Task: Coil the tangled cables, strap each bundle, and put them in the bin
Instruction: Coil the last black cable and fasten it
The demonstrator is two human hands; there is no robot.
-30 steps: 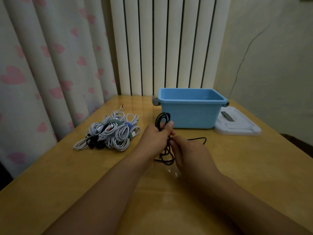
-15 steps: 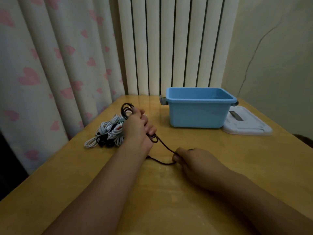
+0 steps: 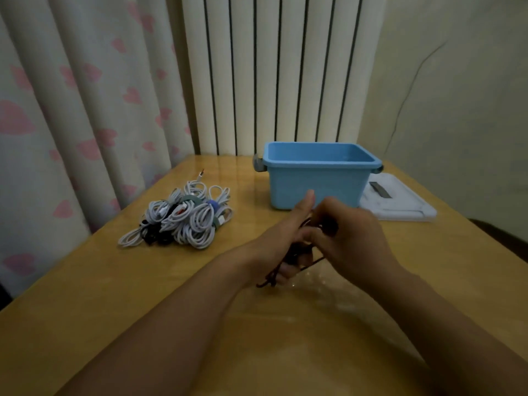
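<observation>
Both hands met over the middle of the glossy yellow wooden table (image 3: 85,295), just in front of the open light-blue plastic bin (image 3: 315,185). Left hand (image 3: 281,241) was curled round a thin black cable (image 3: 294,254), thumb sticking up, fingers wrapped round the gathered loops. Right hand (image 3: 347,235) was touching the left, fingers bent onto the same cable near the top of the bundle; motion blur there, so the exact pinch wasn't readable. A loose tail of the cable hung below the left hand and reached the tabletop.

Pile of white and black coiled cables (image 3: 180,221) with green and blue straps sat on the table to the left, well apart from the hands. Nothing visible inside the bin. White flat plastic lid (image 3: 400,202) lay just beside the bin on its right. Behind the table: heart-print curtain (image 3: 71,110) and a white ribbed radiator (image 3: 271,75).
</observation>
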